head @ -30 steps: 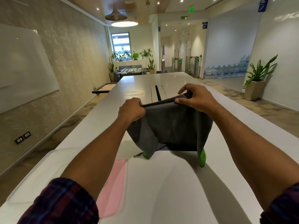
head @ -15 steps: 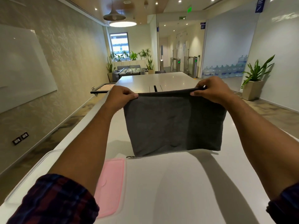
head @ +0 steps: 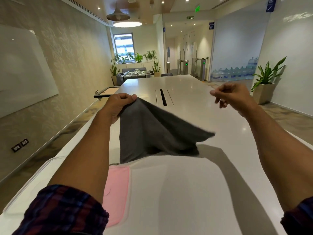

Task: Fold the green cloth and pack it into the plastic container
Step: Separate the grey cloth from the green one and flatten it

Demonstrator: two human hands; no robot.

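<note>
— Head view: which hand has the cloth (head: 152, 133)?
— Left hand (head: 118, 104) pinches one corner, and the grey side hangs over the white table (head: 194, 192). Right hand (head: 232, 94) is raised, loosely curled, grasping nothing.
— Container?
— Clear plastic container (head: 33, 180) sits low left.

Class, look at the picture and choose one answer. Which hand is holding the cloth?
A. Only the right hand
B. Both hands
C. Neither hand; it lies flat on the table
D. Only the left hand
D. The left hand pinches one corner of the cloth, which hangs down to the table, while the right hand is up in the air holding nothing.
</note>
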